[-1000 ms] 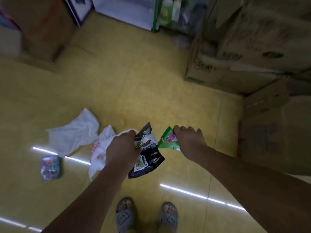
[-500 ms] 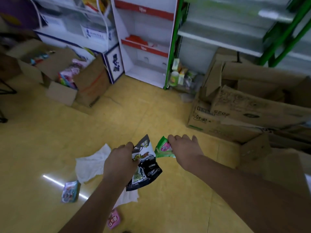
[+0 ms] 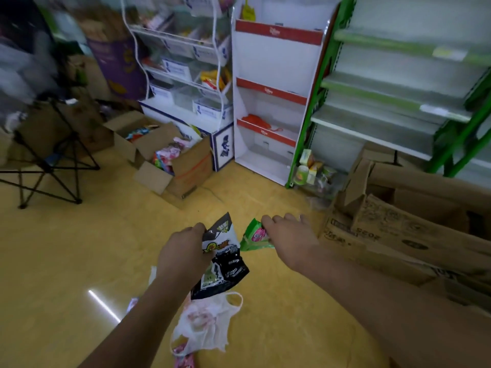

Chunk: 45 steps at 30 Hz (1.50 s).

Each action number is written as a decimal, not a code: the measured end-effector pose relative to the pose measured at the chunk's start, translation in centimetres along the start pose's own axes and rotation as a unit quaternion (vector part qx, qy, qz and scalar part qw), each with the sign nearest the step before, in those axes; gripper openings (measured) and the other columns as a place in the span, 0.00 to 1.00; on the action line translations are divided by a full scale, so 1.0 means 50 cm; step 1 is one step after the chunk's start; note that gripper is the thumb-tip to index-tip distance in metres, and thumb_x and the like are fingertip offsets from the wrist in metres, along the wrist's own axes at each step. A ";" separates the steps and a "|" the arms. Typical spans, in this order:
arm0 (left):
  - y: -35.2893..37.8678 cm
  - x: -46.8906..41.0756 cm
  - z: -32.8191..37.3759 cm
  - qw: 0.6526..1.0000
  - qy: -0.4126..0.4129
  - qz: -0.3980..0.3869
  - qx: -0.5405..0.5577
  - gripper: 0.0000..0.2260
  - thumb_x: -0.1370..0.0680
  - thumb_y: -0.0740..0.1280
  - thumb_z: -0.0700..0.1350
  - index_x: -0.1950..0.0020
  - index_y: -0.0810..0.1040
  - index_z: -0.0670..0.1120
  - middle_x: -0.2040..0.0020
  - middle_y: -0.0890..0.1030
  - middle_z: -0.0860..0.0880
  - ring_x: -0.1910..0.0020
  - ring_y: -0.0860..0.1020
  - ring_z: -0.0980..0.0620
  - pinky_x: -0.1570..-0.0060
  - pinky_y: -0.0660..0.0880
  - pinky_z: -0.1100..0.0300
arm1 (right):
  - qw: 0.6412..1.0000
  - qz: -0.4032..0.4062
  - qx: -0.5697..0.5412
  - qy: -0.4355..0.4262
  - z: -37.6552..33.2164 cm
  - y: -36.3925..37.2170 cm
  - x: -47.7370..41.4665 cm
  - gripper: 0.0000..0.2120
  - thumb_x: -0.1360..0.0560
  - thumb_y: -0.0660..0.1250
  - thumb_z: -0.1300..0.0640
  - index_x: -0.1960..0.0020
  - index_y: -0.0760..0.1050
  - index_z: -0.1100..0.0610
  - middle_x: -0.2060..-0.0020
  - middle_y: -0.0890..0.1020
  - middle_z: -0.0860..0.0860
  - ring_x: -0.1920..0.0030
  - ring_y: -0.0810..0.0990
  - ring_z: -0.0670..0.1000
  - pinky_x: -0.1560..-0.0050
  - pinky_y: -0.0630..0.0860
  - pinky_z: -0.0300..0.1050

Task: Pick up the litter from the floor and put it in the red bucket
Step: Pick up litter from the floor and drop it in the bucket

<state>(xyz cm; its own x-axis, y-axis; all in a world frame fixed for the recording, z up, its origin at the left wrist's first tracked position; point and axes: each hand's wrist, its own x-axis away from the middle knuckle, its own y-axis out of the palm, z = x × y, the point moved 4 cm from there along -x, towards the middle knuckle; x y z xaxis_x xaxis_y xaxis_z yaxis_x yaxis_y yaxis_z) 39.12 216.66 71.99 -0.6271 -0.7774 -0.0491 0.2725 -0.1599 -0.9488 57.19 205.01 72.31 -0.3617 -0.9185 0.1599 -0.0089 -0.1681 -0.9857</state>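
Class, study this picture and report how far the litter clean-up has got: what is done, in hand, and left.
Done: nothing shows as binned; the red bucket is out of view. In hand: the left hand grips a black-and-white wrapper, the right hand pinches a green packet. Left: a white plastic bag and a pink wrapper lie on the floor, and everything has to reach the bucket.
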 end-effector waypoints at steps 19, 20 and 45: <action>-0.359 0.238 -0.258 0.986 -0.116 0.119 -0.017 0.13 0.26 0.70 0.53 0.51 0.68 0.51 0.57 0.74 0.53 0.56 0.73 0.49 0.63 0.74 0.56 | 0.982 0.113 0.023 -0.151 -0.396 -0.255 0.013 0.21 0.26 0.62 0.68 0.37 0.64 0.52 0.46 0.76 0.53 0.41 0.73 0.58 0.32 0.63 0.67; -0.378 0.261 -0.280 0.984 -0.122 0.128 -0.017 0.12 0.27 0.70 0.53 0.51 0.69 0.51 0.56 0.74 0.54 0.55 0.73 0.49 0.63 0.74 0.55 | 0.980 0.117 0.025 -0.160 -0.426 -0.263 0.022 0.21 0.26 0.62 0.67 0.36 0.64 0.52 0.45 0.76 0.53 0.40 0.73 0.58 0.32 0.63 0.67; -0.668 0.870 -0.728 0.940 -0.261 0.209 -0.068 0.14 0.27 0.72 0.52 0.47 0.72 0.50 0.53 0.78 0.52 0.55 0.75 0.50 0.63 0.73 0.56 | 0.935 0.141 0.019 -0.324 -1.118 -0.348 0.309 0.16 0.24 0.64 0.60 0.38 0.66 0.49 0.41 0.77 0.51 0.40 0.73 0.56 0.35 0.67 0.63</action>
<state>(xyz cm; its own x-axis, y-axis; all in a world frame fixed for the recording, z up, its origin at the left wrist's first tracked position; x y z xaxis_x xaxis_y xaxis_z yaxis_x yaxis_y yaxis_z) -23.82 210.33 90.17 -0.0332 -0.9534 -0.3000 0.2979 0.2771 -0.9135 -0.37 213.77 89.01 0.2964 -0.9502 -0.0962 0.0388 0.1127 -0.9929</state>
